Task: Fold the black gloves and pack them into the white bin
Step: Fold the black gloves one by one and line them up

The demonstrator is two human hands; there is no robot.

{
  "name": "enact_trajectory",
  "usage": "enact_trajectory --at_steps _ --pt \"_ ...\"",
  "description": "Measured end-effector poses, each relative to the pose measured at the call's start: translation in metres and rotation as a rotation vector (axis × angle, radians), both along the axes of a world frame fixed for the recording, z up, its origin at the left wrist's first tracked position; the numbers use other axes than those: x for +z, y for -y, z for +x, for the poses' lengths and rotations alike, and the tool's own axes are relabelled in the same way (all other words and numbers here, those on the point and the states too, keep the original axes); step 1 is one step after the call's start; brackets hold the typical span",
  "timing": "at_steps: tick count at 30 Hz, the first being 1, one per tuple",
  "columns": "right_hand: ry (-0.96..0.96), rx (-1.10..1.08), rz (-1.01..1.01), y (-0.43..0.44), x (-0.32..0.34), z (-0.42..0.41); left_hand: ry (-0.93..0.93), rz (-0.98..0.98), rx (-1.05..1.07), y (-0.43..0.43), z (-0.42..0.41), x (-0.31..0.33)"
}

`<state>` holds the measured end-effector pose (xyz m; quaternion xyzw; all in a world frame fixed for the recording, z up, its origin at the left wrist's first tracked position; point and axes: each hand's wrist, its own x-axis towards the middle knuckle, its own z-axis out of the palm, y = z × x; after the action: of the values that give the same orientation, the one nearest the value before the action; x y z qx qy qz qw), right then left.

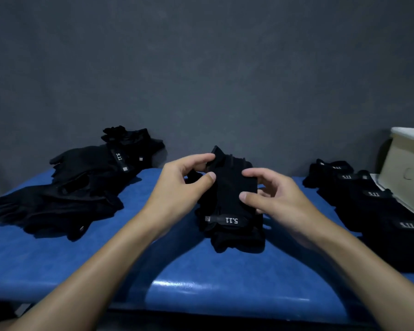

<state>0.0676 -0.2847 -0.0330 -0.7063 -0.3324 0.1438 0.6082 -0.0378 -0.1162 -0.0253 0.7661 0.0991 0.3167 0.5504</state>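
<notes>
surface: glossy blue padded tabletop (pixel 58 271), light glare at near edge | backdrop: plain dark grey wall (pixel 201 68)

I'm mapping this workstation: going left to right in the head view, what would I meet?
Loose pile of black fabric gloves → left hand → black 5.11-strapped glove pinched by both hands → right hand → row of folded black gloves → white rectangular bin.
</notes>
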Motion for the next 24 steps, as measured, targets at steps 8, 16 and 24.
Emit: enact_trajectory --at_steps 8,16,24 --pt "0.034 -0.103 -0.137 0.007 0.003 0.006 -0.131 -0.008 -0.066 -0.001 0.016 -0.010" --pt "0.032 -0.103 -0.195 0.003 -0.003 0.011 -0.222 0.148 -0.069 -0.005 0.019 -0.022" --pt "0.223 -0.241 -0.388 0.016 -0.013 0.009 -0.331 0.350 -0.051 -0.008 0.016 -0.031"
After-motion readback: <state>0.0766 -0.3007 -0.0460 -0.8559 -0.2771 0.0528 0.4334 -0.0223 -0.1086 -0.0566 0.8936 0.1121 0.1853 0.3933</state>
